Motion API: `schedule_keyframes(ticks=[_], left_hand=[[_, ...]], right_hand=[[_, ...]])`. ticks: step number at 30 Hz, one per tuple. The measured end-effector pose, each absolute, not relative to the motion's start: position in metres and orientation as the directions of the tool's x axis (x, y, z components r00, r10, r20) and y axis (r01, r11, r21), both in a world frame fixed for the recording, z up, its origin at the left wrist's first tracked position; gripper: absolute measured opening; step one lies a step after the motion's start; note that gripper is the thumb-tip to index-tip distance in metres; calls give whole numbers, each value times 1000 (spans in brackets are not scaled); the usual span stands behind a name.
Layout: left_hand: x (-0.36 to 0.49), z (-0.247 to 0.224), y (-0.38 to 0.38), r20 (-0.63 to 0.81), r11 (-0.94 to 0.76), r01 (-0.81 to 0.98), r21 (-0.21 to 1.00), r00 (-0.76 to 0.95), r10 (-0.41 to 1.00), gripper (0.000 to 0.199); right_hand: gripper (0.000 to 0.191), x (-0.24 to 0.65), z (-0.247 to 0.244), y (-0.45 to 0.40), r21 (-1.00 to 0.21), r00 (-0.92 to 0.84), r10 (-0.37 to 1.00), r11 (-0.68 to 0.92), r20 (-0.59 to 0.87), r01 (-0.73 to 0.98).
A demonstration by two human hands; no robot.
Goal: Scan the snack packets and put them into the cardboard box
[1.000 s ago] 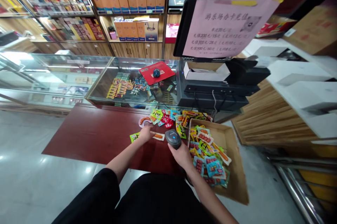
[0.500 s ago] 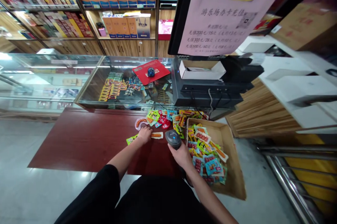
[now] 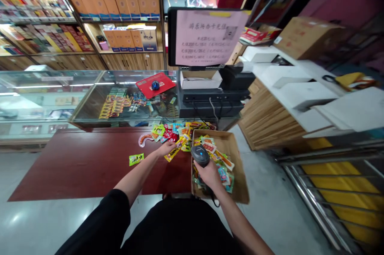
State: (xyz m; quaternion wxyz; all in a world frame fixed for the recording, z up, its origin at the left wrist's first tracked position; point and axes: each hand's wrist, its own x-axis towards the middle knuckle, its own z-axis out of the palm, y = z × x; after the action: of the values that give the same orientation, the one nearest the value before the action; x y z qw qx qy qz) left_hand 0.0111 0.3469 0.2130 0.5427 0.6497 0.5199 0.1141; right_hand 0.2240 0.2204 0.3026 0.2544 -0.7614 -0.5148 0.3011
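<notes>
My left hand (image 3: 165, 149) is closed on a long yellow snack packet (image 3: 177, 148), held slantwise over the red-brown table (image 3: 99, 167). A black barcode scanner (image 3: 200, 156) is gripped in my right hand (image 3: 210, 174), its head over the near-left part of a cardboard box (image 3: 241, 177). Several colourful snack packets (image 3: 210, 146) lie in that box. Just beyond my left hand is a loose pile of packets (image 3: 169, 133). A curved sausage in clear wrap (image 3: 145, 140) and a green packet (image 3: 136, 159) lie to the left.
A glass display counter (image 3: 90, 105) borders the table's far side. On it are a red folder (image 3: 163, 83), a dark till with a screen bearing a pink notice (image 3: 204, 39), and a small white box (image 3: 201, 81). A metal railing (image 3: 312, 195) stands at the right.
My left hand has lifted from the tabletop and now holds the yellow packet slantwise. My right hand with the scanner is now over the box's edge. The view has swung right.
</notes>
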Motion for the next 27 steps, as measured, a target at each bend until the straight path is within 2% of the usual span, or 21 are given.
schedule_keyframes(ticks=[4,10,22,27], left_hand=[[60,237,331,-391,104,468,877,574,720,42],[129,267,308,-356,-13,455,890,712,605,45],[183,272,281,-345,-138,505,852,739,578,30],[165,264,287,-322,-112,505,856,689,649,38]], right_hand=[[38,263,315,197,-705,345,922,-362,-175,610],[39,318,327,160,-735,400,905,-369,-145,569],[42,365,324,122,-741,441,884,-398,-154,540],[42,352,317,133,-745,395,905,-373,-159,553]])
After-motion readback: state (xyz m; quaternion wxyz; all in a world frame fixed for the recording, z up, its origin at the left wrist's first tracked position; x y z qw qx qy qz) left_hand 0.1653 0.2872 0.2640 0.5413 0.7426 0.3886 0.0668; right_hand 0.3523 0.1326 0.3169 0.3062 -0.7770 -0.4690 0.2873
